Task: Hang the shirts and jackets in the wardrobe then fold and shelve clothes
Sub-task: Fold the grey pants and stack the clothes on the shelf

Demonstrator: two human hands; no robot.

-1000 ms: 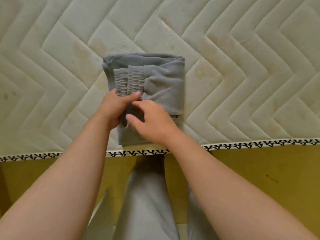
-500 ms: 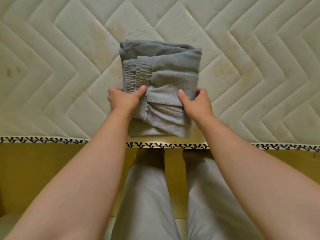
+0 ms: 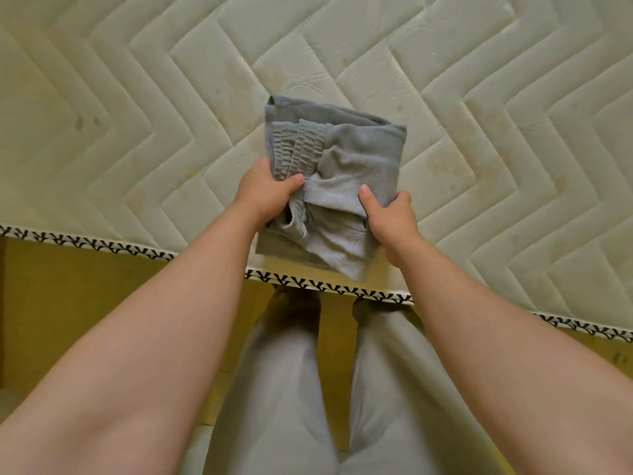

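Item: folded grey garment (image 3: 346,166), near edge of mattress (image 3: 137,132), held between my left hand (image 3: 263,197) and right hand (image 3: 390,217); thumbs on top, fingers (image 3: 403,199) curled round its sides

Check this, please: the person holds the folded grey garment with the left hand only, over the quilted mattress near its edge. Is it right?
Not fully. The head view shows both hands holding it: the left hand grips the left side of the folded grey garment and the right hand grips its right side. The rest is right.
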